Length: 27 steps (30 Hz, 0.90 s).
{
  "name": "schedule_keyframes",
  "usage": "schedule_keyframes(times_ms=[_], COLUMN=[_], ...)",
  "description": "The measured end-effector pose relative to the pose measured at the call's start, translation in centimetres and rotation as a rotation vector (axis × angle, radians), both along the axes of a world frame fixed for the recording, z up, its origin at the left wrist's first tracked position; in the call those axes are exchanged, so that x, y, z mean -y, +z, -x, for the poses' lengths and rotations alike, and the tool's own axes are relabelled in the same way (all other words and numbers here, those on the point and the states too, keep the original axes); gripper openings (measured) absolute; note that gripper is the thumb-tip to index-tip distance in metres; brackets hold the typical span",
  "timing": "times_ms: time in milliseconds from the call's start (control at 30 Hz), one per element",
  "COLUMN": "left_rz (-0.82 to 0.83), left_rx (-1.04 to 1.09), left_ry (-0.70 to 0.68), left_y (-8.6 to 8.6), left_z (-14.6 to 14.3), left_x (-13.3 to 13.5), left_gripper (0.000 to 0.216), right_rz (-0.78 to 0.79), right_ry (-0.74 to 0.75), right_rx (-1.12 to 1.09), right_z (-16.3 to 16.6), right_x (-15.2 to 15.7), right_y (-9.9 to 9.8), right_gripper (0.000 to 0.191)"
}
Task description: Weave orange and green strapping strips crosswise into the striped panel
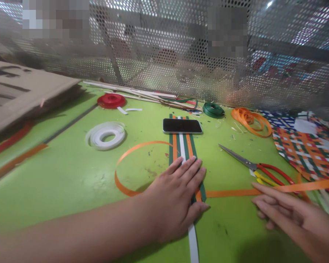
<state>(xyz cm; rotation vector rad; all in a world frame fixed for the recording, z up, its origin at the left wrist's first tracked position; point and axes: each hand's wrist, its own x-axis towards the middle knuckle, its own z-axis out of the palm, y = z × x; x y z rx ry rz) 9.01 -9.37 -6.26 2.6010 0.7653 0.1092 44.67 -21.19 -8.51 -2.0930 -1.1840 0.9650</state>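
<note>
Head view: strips (182,145) beneath flat, unclenched left grip (178,197); right grip (293,215), hold unclear.

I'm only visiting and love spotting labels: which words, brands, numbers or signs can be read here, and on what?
None can be read.
Flat brown cardboard: dark marks, too blurred to tell whether they are lettering.
Flat rectangular phone with a black screen: no text visible.
Flat green, orange and white strips: no print visible.
</note>
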Motion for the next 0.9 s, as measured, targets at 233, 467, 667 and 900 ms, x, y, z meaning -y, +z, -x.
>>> schedule_keyframes(times_ms=[233,467,667,900], left_rz=[-0.060,-0.078,-0.092,-0.140], left_rx=[0.008,-0.001,-0.014,-0.004], left_ry=[-0.014,-0.007,-0.011,-0.029], left_y=[-0.3,-0.5,-0.5,-0.5], left_z=[-0.1,-0.1,0.0,0.0], left_x=[0.0,0.0,0.0,-0.1], left_gripper=[0.072,0.067,0.067,0.066], right_rz=[-0.112,0.059,0.098,-0.011], right_ry=[-0.044,-0.171,-0.056,-0.077], right_rx=[-0.454,-0.964,-1.104,-0.969], right_z=[2.6,5.1,5.5,8.9], right_x=[-0.8,1.3,1.7,1.2], right_y=[1.1,0.4,1.0,1.8], right_gripper=[0.040,0.040,0.052,0.048])
